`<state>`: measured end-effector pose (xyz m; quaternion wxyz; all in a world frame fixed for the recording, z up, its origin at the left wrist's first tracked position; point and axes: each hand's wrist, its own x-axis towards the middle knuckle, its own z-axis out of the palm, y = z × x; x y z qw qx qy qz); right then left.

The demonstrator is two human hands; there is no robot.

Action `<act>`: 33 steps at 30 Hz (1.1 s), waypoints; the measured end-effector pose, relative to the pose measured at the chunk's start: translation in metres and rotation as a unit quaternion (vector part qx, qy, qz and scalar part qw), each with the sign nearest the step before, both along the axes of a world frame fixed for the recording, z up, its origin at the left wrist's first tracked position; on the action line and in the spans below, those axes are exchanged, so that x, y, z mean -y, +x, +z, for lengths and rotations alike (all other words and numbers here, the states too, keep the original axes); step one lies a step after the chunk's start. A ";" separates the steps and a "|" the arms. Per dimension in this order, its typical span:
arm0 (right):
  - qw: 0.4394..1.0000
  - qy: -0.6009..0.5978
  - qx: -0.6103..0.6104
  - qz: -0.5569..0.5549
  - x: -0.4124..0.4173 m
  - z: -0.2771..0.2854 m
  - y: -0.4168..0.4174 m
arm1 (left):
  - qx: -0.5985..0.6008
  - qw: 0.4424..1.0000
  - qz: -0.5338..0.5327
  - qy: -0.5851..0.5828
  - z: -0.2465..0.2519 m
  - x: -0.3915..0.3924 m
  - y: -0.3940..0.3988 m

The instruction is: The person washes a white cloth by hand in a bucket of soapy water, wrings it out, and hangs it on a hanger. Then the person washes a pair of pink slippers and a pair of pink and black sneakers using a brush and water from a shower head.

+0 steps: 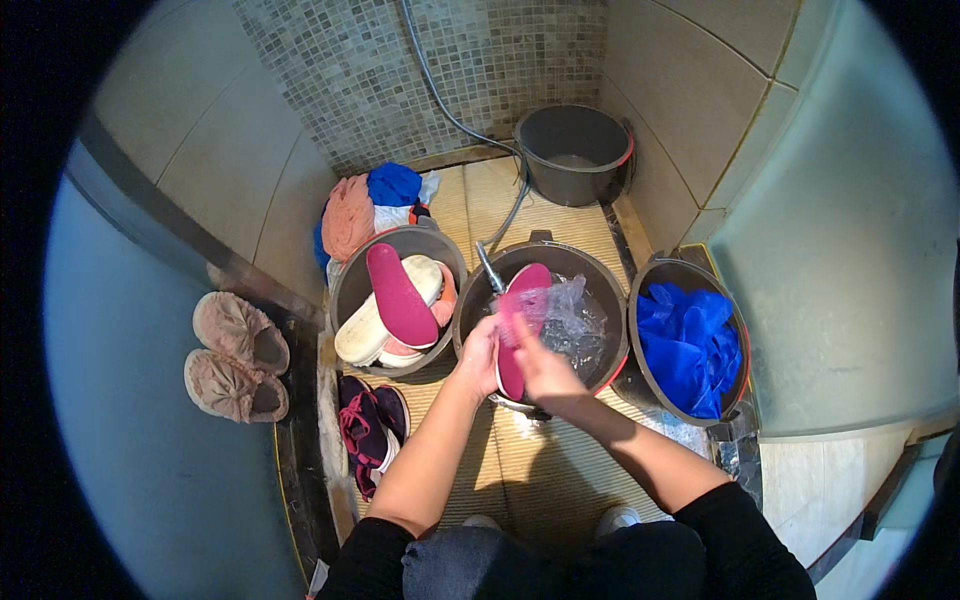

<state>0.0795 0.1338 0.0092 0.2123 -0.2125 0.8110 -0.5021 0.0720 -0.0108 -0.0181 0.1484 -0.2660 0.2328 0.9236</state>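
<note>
My left hand [482,354] grips the edge of a magenta shoe insole [512,375], held tilted over a dark grey plastic bucket [466,300] of water. My right hand [544,367] is blurred in motion against the insole's right side. A pinkish blur and a clear splash of water [574,304] spread from its fingers, so whether it holds anything is unclear. The metal end of a shower hose [490,268] reaches into the bucket just beyond the insole. In the bucket to the left, a second magenta insole [401,296] lies on pale slipper soles [360,330].
Blue fabric [686,349] fills the bucket at right. Another bucket [571,184] stands in the back corner. Piled clothes [349,217] lie behind the left bucket. Dark sneakers [367,427] and fluffy pink slippers [238,358] sit at left. Frosted glass panels [840,300] flank the area.
</note>
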 end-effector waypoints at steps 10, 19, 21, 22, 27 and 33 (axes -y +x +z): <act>0.944 0.269 0.189 0.044 -0.016 -0.036 -0.087 | 0.002 0.989 -0.077 -0.130 0.013 0.000 0.000; 0.977 0.167 -0.089 -0.093 0.005 0.016 0.006 | 0.020 0.991 0.000 -0.132 -0.008 0.000 -0.001; 0.969 0.116 -0.086 -0.198 -0.010 -0.004 -0.030 | 0.035 0.988 -0.008 -0.149 0.002 -0.007 -0.004; 0.961 0.095 -0.141 -0.216 -0.013 0.005 -0.038 | 0.039 0.986 -0.012 -0.163 0.001 -0.006 0.001; 0.962 0.264 -0.072 -0.022 0.015 -0.007 -0.007 | 0.032 0.991 0.028 -0.123 -0.004 -0.012 -0.005; 0.998 0.022 0.055 -0.038 0.016 0.003 -0.030 | 0.021 0.992 -0.007 -0.127 -0.012 0.002 0.008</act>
